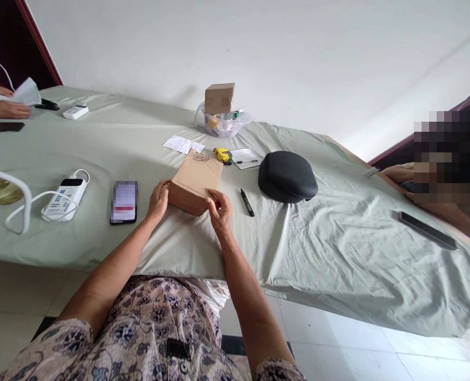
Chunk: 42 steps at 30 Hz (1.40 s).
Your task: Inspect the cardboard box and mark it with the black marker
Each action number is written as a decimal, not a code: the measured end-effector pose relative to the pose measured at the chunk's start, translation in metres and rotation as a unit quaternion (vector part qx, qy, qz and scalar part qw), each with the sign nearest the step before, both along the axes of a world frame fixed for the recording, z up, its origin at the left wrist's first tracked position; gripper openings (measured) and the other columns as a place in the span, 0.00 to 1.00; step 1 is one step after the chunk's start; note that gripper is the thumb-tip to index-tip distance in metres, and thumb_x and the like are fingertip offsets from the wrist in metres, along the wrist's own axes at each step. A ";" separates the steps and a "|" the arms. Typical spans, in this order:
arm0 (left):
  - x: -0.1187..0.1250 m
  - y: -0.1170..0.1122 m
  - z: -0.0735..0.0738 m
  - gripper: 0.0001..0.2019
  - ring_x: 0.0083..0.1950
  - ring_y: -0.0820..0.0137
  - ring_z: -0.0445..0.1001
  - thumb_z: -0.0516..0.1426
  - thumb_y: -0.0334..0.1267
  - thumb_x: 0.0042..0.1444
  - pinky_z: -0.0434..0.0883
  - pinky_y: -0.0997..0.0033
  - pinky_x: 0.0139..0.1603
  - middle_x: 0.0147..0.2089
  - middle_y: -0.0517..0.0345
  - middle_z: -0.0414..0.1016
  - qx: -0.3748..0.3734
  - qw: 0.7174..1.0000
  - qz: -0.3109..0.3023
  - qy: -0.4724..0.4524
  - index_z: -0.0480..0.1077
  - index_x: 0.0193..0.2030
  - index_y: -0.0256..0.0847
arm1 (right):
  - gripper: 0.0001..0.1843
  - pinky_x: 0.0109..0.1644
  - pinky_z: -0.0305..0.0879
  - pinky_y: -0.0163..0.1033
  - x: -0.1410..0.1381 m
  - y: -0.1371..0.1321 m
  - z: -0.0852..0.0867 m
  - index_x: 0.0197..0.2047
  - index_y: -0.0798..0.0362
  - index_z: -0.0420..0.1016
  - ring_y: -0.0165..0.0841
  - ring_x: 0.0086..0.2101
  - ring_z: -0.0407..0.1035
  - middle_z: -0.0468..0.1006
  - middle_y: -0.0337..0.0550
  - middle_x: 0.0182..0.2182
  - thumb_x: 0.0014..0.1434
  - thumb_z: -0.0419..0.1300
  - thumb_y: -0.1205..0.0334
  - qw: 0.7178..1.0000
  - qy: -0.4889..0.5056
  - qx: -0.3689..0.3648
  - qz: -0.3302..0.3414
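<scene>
A brown cardboard box (pixel 197 177) with dark scribbled lines on its top sits near the front edge of the cloth-covered table. My left hand (pixel 159 200) grips its left side, the fingers partly hidden behind it. At the front right corner, my right hand (pixel 220 210) holds the box between bent fingers and thumb. A black marker (pixel 247 202) lies to the right of that hand. Just beyond the box are a yellow tape measure (pixel 223 154) and a white paper with a pen on it (pixel 247 158). Left of my left hand lies a phone (pixel 124 202).
A black hard case (pixel 288 177) stands to the right. Behind, a clear basket (pixel 227 127) bears a smaller cardboard box (pixel 219 98). A power bank with a white cable (pixel 65 199) lies left. Other people's hands are at the far left and right edges; another phone (pixel 427 230) lies right.
</scene>
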State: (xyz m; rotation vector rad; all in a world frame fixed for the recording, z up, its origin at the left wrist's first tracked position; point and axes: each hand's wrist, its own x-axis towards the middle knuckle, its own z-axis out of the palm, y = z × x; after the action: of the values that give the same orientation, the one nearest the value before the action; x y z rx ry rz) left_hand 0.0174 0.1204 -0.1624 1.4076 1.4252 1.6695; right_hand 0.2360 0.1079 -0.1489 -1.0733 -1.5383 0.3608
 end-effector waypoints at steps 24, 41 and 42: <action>0.012 -0.020 0.011 0.58 0.74 0.37 0.56 0.62 0.78 0.42 0.62 0.39 0.71 0.73 0.31 0.47 0.079 0.963 -0.073 0.249 0.57 0.72 0.40 | 0.18 0.40 0.77 0.39 -0.022 -0.015 -0.005 0.45 0.51 0.84 0.32 0.28 0.76 0.84 0.44 0.32 0.66 0.61 0.46 0.993 0.013 0.003 0.115; -0.003 -0.014 0.020 0.49 0.69 0.44 0.62 0.63 0.75 0.43 0.65 0.46 0.69 0.68 0.40 0.57 0.084 0.970 -0.141 0.179 0.64 0.66 0.46 | 0.30 0.31 0.63 0.35 0.033 0.018 0.002 0.48 0.55 0.81 0.30 0.23 0.66 0.68 0.33 0.20 0.61 0.58 0.36 0.979 0.134 -0.066 -0.140; -0.004 -0.015 0.020 0.49 0.69 0.44 0.63 0.62 0.75 0.43 0.66 0.46 0.68 0.67 0.40 0.58 0.084 0.970 -0.143 0.178 0.65 0.66 0.46 | 0.31 0.31 0.63 0.35 0.035 0.018 0.002 0.49 0.55 0.80 0.29 0.23 0.65 0.67 0.32 0.20 0.61 0.58 0.36 0.976 0.141 -0.068 -0.155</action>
State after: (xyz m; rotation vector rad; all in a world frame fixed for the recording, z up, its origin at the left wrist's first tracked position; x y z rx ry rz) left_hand 0.0138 0.1057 -0.1420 1.9843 1.2034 1.4292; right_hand 0.2711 0.1264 -0.1468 -1.2879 -1.0880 0.3862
